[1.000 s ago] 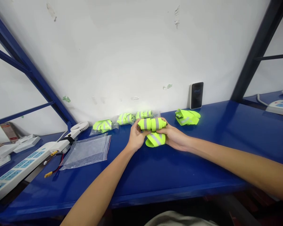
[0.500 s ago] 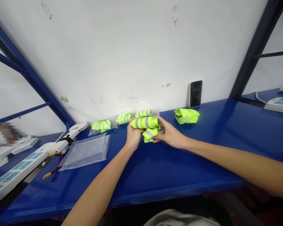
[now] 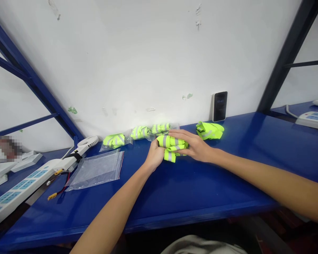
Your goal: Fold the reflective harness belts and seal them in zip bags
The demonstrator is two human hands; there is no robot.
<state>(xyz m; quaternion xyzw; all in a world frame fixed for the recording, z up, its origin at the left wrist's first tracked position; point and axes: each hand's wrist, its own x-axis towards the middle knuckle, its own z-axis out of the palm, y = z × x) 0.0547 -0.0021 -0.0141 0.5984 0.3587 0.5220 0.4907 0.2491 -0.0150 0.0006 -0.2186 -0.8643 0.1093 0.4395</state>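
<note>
Between my hands is a rolled-up reflective vest, bright yellow-green with grey bands, a loose strip of it hanging at the front. My left hand grips the roll's left end, its fingertips hidden behind the fabric. Over the right end and top lies my right hand, fingers curved round the roll. Behind, along the wall, rest several bundles of the same fabric in clear bags, such as the left bagged vest. Another folded vest, without a visible bag, lies to the right of my hands.
Clear plastic zip bags lie flat at left on the blue table. Beside them are a power strip, a small white fan and a cable with yellow connectors. A phone-like device leans upright against the wall.
The roll has shifted slightly right and turned. My right hand has moved from its right end to over the top, and my left hand has followed a little rightward.
</note>
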